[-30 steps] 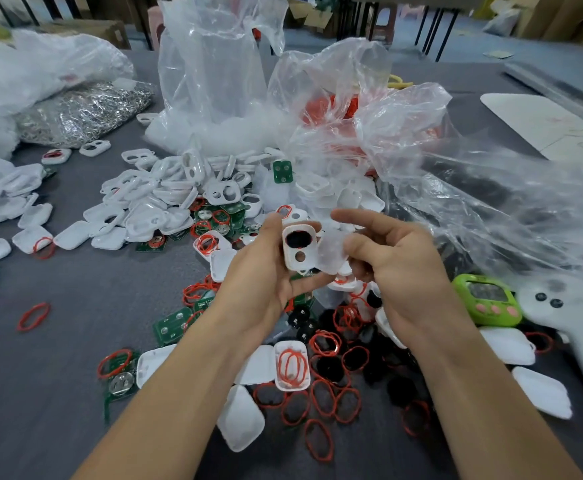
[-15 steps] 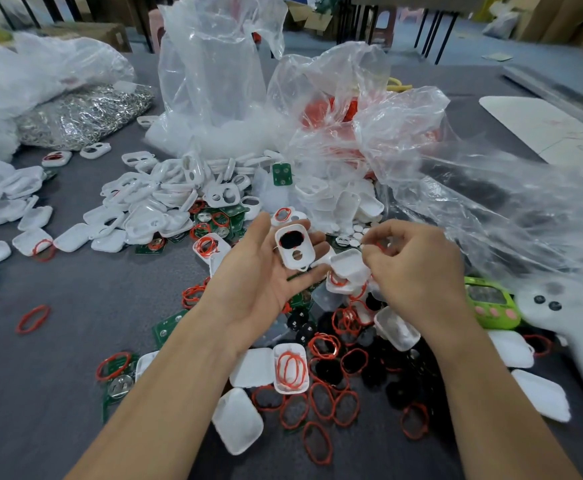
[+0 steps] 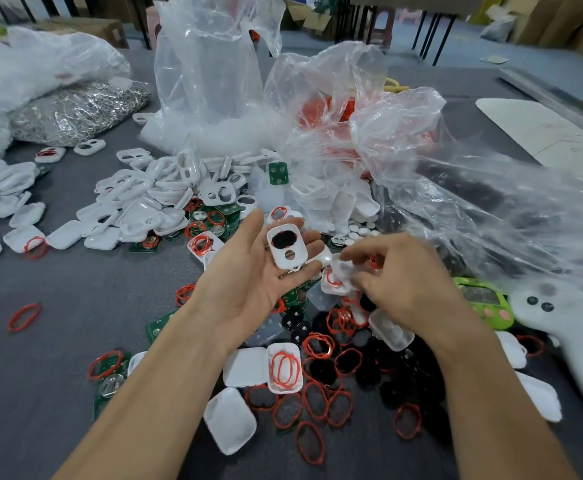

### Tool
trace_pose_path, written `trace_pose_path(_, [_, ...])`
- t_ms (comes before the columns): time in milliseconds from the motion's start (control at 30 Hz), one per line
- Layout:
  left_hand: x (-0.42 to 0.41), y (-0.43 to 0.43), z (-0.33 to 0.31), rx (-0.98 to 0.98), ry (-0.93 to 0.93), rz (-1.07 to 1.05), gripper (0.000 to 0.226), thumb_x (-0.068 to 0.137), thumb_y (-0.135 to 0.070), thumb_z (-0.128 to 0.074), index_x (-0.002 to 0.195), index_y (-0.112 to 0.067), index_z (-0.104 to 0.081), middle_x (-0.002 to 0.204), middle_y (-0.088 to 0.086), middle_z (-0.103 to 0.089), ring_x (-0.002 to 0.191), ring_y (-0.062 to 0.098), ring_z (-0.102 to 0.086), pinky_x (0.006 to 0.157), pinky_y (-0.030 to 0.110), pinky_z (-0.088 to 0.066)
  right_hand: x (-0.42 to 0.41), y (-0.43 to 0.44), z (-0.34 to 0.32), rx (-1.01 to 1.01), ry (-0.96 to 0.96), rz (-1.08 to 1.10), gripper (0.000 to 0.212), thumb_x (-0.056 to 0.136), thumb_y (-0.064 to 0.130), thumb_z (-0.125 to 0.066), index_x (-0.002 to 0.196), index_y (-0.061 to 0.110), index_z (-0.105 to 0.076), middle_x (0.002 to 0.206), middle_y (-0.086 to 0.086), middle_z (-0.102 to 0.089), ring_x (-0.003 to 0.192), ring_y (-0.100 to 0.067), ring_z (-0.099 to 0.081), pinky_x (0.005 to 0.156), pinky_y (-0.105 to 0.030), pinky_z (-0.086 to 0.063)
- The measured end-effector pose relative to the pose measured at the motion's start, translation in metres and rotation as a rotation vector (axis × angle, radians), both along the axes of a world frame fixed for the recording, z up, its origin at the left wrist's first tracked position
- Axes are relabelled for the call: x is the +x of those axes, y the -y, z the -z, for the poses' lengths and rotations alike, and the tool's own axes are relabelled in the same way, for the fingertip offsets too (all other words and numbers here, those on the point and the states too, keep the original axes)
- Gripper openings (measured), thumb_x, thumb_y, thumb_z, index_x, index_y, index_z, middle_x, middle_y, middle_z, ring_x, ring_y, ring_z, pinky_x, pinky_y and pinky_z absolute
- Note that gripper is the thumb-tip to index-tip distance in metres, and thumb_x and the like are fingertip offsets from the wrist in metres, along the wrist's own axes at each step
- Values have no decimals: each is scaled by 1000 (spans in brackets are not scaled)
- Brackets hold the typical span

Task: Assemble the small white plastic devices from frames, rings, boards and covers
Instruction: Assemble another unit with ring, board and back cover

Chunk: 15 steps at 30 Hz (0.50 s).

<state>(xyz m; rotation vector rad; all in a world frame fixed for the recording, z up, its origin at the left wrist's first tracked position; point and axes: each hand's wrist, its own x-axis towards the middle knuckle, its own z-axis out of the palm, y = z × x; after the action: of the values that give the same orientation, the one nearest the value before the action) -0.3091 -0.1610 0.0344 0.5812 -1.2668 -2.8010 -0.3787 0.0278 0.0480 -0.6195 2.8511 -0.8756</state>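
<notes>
My left hand [image 3: 248,282] lies palm up over the table's middle, fingers straight, carrying a white frame [image 3: 287,245] with one black-filled hole and one empty round hole. Just right of it, my right hand [image 3: 400,282] curls its fingers round a small white plastic piece [image 3: 340,268], blurred by motion. Below both hands lie loose red rings [image 3: 314,400], black pads [image 3: 411,379], white covers [image 3: 229,419] and green boards [image 3: 160,325]. A cover holding red rings [image 3: 283,367] lies between my forearms.
A heap of white frames [image 3: 151,199] fills the left middle. Clear plastic bags [image 3: 369,140] rise behind the hands. A bag of shiny metal parts [image 3: 75,110] sits far left. A green device [image 3: 487,303] and a white controller [image 3: 567,323] lie at right.
My left hand opened flat and lowered the frame onto its palm. My right hand dropped to the pile beside it and picked up a small white piece.
</notes>
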Motion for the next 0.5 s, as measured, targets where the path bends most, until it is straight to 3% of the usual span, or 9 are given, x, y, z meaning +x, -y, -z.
trace_pose_path(100, [1, 0, 0, 4, -4, 2, 61, 106, -51, -37, 132, -1, -61, 128, 23, -68, 115, 32, -70, 94, 46, -59, -1, -5, 1, -45, -61, 59, 26, 77, 15, -84, 81, 40, -79, 67, 23, -69, 71, 15, -61, 58, 1, -40])
trace_pose_path(167, [1, -1, 0, 0, -4, 5, 62, 106, -51, -37, 132, 0, -60, 131, 23, -67, 117, 32, -69, 97, 47, -58, -1, -5, 0, -164, -83, 88, 23, 76, 14, -84, 70, 36, -78, 65, 25, -68, 65, 9, -64, 56, -3, -43])
trace_pose_path(233, [0, -3, 1, -3, -1, 7, 63, 105, -51, -37, 134, 0, -59, 132, 23, -66, 122, 34, -66, 101, 49, -55, 0, -2, -3, -388, -51, 126, 21, 78, 14, -83, 72, 33, -79, 64, 18, -72, 59, 1, -66, 55, -10, -47])
trace_pose_path(300, [-1, -6, 2, -2, -2, 17, 64, 105, -52, -36, 135, 0, -57, 132, 22, -66, 126, 35, -62, 107, 52, -50, 4, 6, -6, -721, 94, 151, 21, 78, 10, -84, 74, 30, -81, 66, 7, -74, 55, -4, -65, 54, -14, -49])
trace_pose_path(367, [-1, -10, 2, 13, -17, 28, 65, 104, -53, -36, 136, 0, -56, 133, 21, -66, 130, 37, -59, 111, 56, -45, 11, 18, -5, -931, 244, 176, 18, 79, 7, -83, 75, 24, -81, 61, 0, -71, 48, -12, -59, 48, -22, -48])
trace_pose_path(500, [0, -19, 0, 51, -74, 41, 78, 86, -55, -51, 139, 2, -51, 137, 24, -62, 128, 38, -59, 113, 54, -44, 23, 42, 4, -964, 283, 232, 11, 77, 12, -84, 75, 23, -81, 62, -4, -73, 46, -14, -61, 47, -25, -48])
